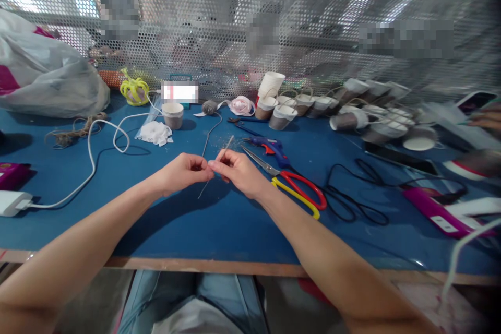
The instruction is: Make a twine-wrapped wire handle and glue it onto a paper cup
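Observation:
My left hand (186,172) and my right hand (239,169) meet over the middle of the table, fingertips pinched together. A thin grey cord (206,138) runs from its small ball (209,108) down to my left fingers. Out of my right hand's grip, a thin, pale, stick-like piece (229,142) points up and away. Below the fingers hangs a thin loose end (202,191); the fingers hide which strand it belongs to. Right of my hands lie scissors (279,173) with red and yellow handles, and a blue glue gun (270,147).
Behind my hands are a paper-lined cup (173,116), white scraps (154,134), a ribbon roll (241,106) and pliers (246,120). Several handled cups (282,117) crowd the back right. Cables (352,195) and a purple power strip (430,209) lie right. Another person's hand (487,119) shows there.

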